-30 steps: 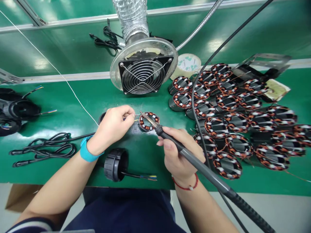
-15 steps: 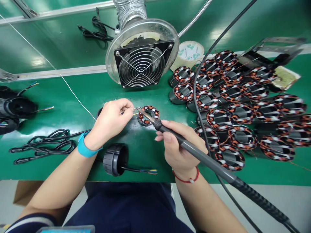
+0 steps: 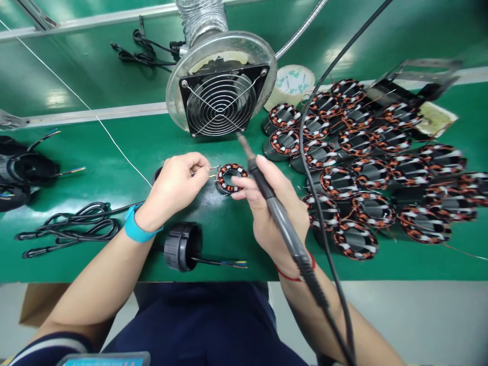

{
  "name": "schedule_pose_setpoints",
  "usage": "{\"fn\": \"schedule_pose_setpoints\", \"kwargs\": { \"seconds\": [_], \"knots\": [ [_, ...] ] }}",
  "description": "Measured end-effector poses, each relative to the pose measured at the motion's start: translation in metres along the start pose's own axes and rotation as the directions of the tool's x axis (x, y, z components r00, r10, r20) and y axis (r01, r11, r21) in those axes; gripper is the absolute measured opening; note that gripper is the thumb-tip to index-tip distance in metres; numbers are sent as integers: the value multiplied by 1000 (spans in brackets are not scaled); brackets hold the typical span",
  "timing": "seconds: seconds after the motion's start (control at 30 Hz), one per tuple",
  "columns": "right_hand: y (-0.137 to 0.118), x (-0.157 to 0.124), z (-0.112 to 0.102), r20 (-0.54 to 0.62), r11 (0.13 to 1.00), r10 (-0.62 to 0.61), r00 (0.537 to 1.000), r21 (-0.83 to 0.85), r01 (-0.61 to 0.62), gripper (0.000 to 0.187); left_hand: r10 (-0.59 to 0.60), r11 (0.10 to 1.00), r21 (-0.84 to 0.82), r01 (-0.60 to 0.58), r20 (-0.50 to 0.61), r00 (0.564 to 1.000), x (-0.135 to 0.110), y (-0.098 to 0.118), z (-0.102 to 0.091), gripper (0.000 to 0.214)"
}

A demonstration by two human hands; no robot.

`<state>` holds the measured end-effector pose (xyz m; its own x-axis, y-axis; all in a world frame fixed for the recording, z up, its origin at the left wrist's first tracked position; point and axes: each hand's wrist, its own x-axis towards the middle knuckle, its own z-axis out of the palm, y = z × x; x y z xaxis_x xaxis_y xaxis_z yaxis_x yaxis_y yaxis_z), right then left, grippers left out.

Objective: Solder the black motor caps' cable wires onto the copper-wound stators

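Note:
My left hand (image 3: 178, 178) pinches a thin wire (image 3: 214, 168), whose end reaches the left edge of a motor stator (image 3: 232, 178) with copper windings and white insulation. A yellow-tipped lead shows just below those fingertips. In my right hand (image 3: 272, 213) is a soldering iron (image 3: 272, 201), its tip pointing up toward the fan and away from the stator. Two or so fingers of that hand stretch over the stator's right side. A thin white strand (image 3: 121, 151) runs down from the upper left behind my left hand. Below lies a black ribbed cap (image 3: 179, 248) with a cable through it.
A fume fan (image 3: 219, 104) on a flexible duct stands ahead. Many stators (image 3: 356, 140) crowd the right side, with the iron's black cable (image 3: 305, 134) hanging across them. Coiled black cables (image 3: 82, 223) and black housings (image 3: 30, 170) lie left. A tape roll (image 3: 293, 81) sits behind.
My right hand has lifted the soldering iron's tip off the wire at the stator and swung it up toward the fan. My left hand has barely moved.

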<state>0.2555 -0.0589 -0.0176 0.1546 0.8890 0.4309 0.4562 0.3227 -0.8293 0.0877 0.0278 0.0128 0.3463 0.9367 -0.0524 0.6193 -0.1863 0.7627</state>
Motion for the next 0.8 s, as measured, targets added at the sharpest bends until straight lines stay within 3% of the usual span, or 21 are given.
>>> {"fn": "schedule_pose_setpoints", "kwargs": {
  "seconds": [0.13,0.23,0.5,0.63,0.8],
  "knots": [
    [-10,13,-1,156,997,77,985,-36,-73,29,12,1000,10,-12,-3,1000,0,-1,0,16],
    [-9,18,7,205,994,89,975,-82,-73,36,9,1000,16,-9,-6,1000,0,-2,0,15],
    [1,13,30,109,993,85,990,-95,-75,42,-5,1000,-11,5,4,1000,0,-1,0,15],
    [4,12,36,-15,991,95,995,-90,-95,46,1,999,-40,0,16,1000,1,-2,-1,15],
    [2,14,43,-5,987,-14,1000,-161,13,42,5,999,-39,-3,33,999,1,-4,-2,13]
  ]
}}
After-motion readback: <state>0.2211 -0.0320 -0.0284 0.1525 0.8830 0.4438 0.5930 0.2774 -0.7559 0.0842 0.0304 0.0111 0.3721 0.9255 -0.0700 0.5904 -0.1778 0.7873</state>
